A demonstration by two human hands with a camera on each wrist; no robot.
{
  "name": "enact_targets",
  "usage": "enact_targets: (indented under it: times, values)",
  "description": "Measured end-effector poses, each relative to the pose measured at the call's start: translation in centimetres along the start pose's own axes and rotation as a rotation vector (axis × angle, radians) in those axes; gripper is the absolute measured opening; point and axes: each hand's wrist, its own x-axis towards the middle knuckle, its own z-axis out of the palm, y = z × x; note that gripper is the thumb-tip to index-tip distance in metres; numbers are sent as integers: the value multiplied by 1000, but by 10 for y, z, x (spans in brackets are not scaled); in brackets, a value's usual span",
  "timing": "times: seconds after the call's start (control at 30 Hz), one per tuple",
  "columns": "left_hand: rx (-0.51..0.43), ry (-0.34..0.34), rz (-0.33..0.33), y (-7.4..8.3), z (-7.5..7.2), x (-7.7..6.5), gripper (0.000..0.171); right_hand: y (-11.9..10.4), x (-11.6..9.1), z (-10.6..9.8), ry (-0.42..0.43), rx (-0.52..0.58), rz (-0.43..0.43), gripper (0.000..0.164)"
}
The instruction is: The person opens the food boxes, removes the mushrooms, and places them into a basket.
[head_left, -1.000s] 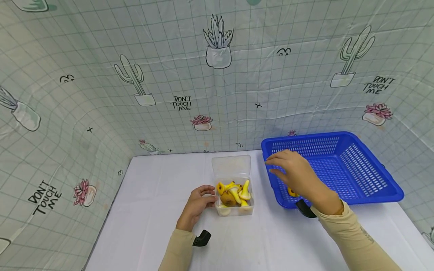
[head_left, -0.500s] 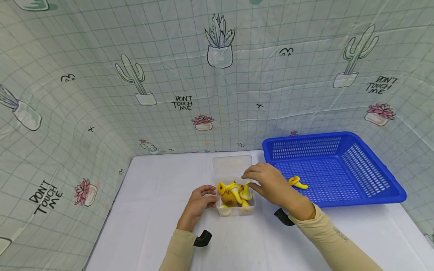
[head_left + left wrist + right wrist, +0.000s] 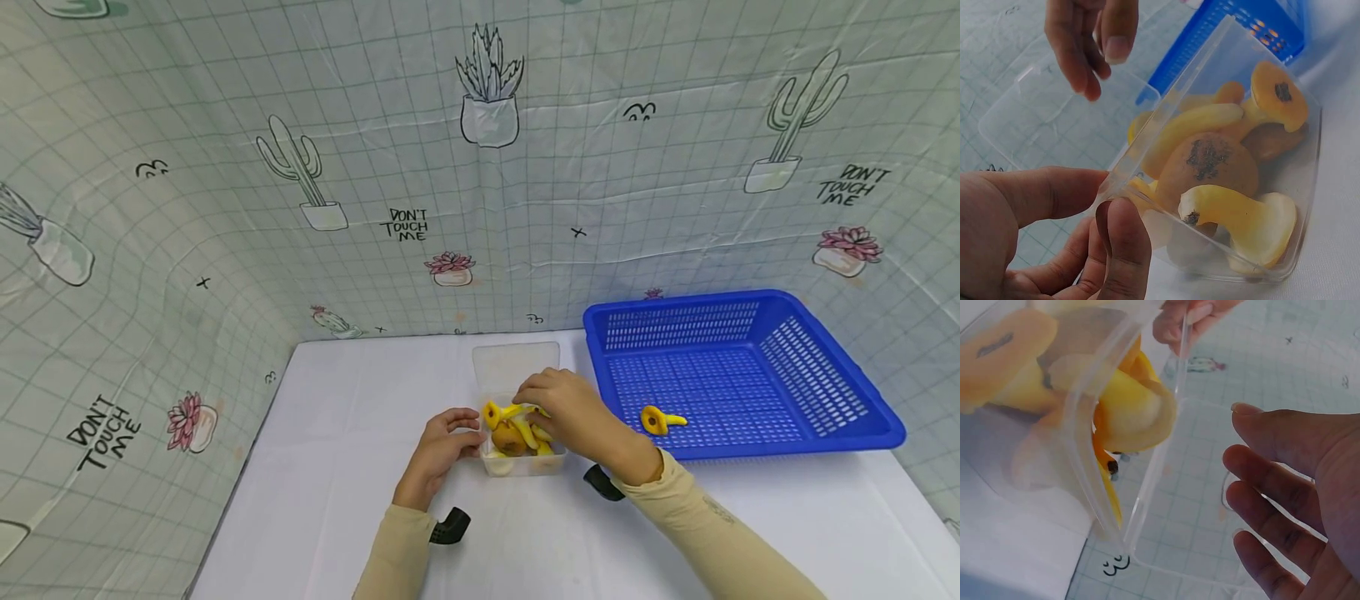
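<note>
A clear plastic box (image 3: 525, 468) on the table holds several yellow-and-brown model mushrooms (image 3: 1241, 219), some leaning near its rim. My left hand (image 3: 441, 454) pinches the box's left rim between thumb and fingers, as the left wrist view shows. Over the box's right side hovers my right hand (image 3: 573, 417), its fingers spread with nothing between them in the right wrist view (image 3: 1291, 500). The box's clear lid (image 3: 513, 358) is folded back behind it. My right hand hides part of the mushrooms in the head view.
To the right stands a blue plastic basket (image 3: 787, 451) with perforated sides. One yellow mushroom (image 3: 654, 421) lies inside it, near the front left. A patterned cloth wall (image 3: 510, 200) rises behind the white table (image 3: 337, 433).
My right hand has moved left from over the basket to over the box, uncovering the mushroom in the basket, which has turned slightly. My left hand has stayed at the box's rim.
</note>
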Motion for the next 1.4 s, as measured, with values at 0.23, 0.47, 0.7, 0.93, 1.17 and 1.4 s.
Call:
enact_targets:
  times: [0.23,0.47,0.7,0.93,1.17,1.4]
  values:
    - [-9,5,-6,-1,0,2,38,-2,3,9,-22,-1,27,26]
    - [-6,6,-2,-1,0,1,37,-1,1,19,-32,-32,50,28]
    - [-15,-5,9,-2,0,2,38,-1,1,25,-35,-112,39,26]
    - [-15,-1,6,-4,0,2,38,-2,2,31,-36,-151,43,22]
    - [-14,-6,11,-4,0,2,38,-2,3,33,-41,-135,62,16]
    - [-15,-8,22,-3,0,2,37,-1,1,32,-4,-70,78,15]
